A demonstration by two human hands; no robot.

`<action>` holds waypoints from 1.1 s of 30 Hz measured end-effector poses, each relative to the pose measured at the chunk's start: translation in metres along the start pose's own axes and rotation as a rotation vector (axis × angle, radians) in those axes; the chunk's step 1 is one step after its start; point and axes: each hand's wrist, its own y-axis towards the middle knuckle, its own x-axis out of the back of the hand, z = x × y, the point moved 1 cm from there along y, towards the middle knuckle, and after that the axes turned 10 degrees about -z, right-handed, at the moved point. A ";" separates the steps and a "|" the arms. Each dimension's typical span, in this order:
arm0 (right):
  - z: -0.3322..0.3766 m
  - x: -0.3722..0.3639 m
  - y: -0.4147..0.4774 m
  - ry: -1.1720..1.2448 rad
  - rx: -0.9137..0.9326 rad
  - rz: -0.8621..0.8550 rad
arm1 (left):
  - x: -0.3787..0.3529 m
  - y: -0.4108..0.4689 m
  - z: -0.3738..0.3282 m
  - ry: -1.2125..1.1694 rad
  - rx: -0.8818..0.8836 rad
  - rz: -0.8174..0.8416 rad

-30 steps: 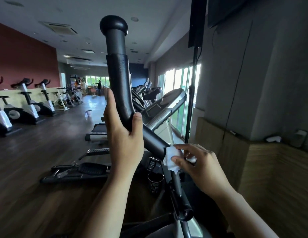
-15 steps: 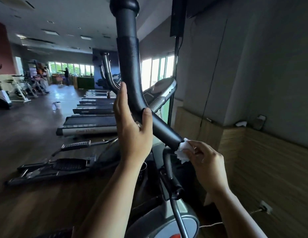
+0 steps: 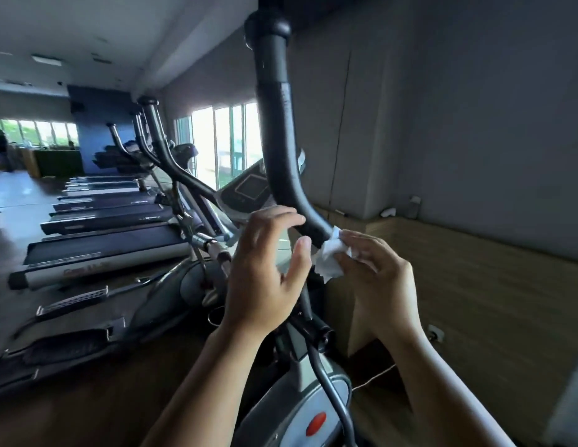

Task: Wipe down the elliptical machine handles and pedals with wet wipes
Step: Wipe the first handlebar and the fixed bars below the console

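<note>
- Elliptical handle (image 3: 274, 124): a thick black tube that rises between our hands, bends just above them and runs upward to a rounded end cap (image 3: 268, 27) far above both hands.
- Our left hand (image 3: 265, 272) is raised on the left side of the handle, at its bend. The fingers are loosely bent and parted from the thumb, and they grip nothing. The fingertips lie right at the tube, but we cannot tell whether they touch it.
- Our right hand (image 3: 381, 282) is on the other side of the tube, level with the left, and pinches a crumpled white wet wipe (image 3: 329, 258) between thumb and fingers.
- The wet wipe sits between our two hands, pressed to the lower end of the black grip, just below the bend.
- Below our wrists we see the machine's grey housing (image 3: 300, 408) with a red spot on it.
- Beyond our left hand, past the fingertips, a dark console (image 3: 247, 190) tilts toward us.
- Low and well to the left of our left hand lies a perforated pedal (image 3: 71, 303), blurred.
- Further left and beyond it, a row of treadmills (image 3: 107, 243) runs away from us.
- To the right of our right hand stands a wooden ledge (image 3: 474, 285) against a grey wall.
- Bright windows (image 3: 216, 146) show above our left hand, left of the handle.
</note>
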 end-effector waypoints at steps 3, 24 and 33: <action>0.024 -0.009 -0.007 0.109 -0.074 -0.009 | 0.010 -0.001 -0.009 -0.106 0.065 0.219; 0.076 -0.034 -0.012 0.225 -0.188 0.095 | 0.037 0.009 -0.004 -0.058 0.455 -0.002; 0.090 -0.063 -0.014 0.048 -0.061 0.167 | 0.050 0.023 0.016 -0.566 0.809 0.148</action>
